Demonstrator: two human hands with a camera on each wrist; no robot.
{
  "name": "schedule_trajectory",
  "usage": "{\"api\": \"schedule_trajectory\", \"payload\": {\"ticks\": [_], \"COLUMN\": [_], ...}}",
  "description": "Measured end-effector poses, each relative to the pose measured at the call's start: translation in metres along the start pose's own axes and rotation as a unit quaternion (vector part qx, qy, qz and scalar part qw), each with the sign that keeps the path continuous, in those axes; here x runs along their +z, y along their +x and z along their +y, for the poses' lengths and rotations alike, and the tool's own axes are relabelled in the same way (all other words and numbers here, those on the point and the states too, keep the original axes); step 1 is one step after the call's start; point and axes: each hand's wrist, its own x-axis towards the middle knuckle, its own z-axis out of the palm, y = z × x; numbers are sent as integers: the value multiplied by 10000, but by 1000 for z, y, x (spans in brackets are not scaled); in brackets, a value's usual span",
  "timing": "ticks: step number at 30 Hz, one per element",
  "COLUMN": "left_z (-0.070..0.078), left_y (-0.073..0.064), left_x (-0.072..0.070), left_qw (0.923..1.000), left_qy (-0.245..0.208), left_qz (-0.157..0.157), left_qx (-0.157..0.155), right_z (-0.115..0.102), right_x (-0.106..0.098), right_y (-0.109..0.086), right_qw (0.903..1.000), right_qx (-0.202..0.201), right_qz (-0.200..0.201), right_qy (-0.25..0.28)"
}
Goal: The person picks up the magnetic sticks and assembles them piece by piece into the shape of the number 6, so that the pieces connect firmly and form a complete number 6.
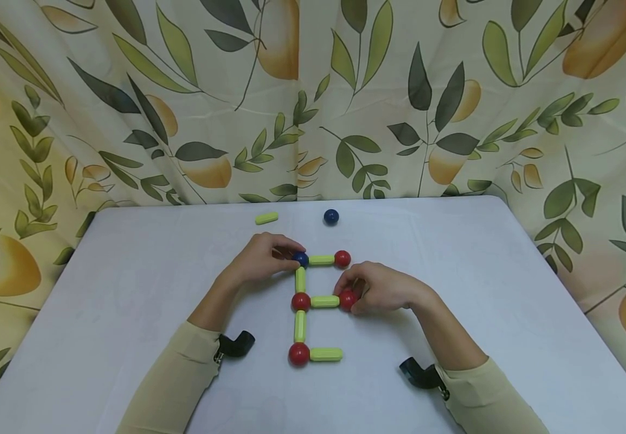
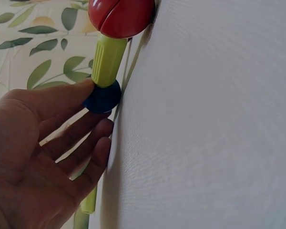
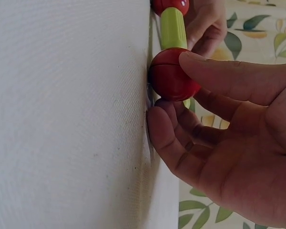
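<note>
Yellow-green sticks and balls lie joined on the table in an E-like shape. At its upper left corner, my left hand (image 1: 258, 259) pinches a blue ball (image 1: 300, 260) between thumb and fingers. One stick (image 1: 321, 260) runs from that ball to a red ball (image 1: 342, 259), another (image 1: 300, 279) down to a middle red ball (image 1: 300, 302). My right hand (image 1: 387, 288) grips the red ball (image 3: 171, 78) at the right end of the middle stick (image 1: 325, 301). The lowest red ball (image 1: 299, 354) carries a stick (image 1: 326, 354) whose right end is free.
Beyond the shape, near the table's back edge, lie a loose stick (image 1: 266, 218) and a loose blue ball (image 1: 331, 217). A leaf-and-fruit patterned curtain (image 1: 356, 108) hangs behind the white table (image 1: 144, 271). Black wrist cameras stick out from both sleeves.
</note>
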Motion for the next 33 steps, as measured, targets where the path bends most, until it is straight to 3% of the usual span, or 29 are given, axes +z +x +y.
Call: {"api": "schedule_trajectory", "payload": {"ticks": [13,21,27,33], "left_z": [1,1,1,-1], "left_y": [-1,-1,-1,0], "left_x": [-1,-2,-1,0], "left_qw": [10000,10000,10000,10000], "left_qy": [17,5,-23,-22], "left_qz": [-33,-27,-26,0], "left_qx": [-30,28,61,41], "right_z": [4,5,6,6], "right_x": [-9,-21,-28,-29], "right_y": [-3,-8,-5,11], "right_qw": [9999,9964,9881,9828], "right_qx": [-99,-220,46,267], "right_qz": [102,796,1476,1707], "right_qy": [64,186,437,649]}}
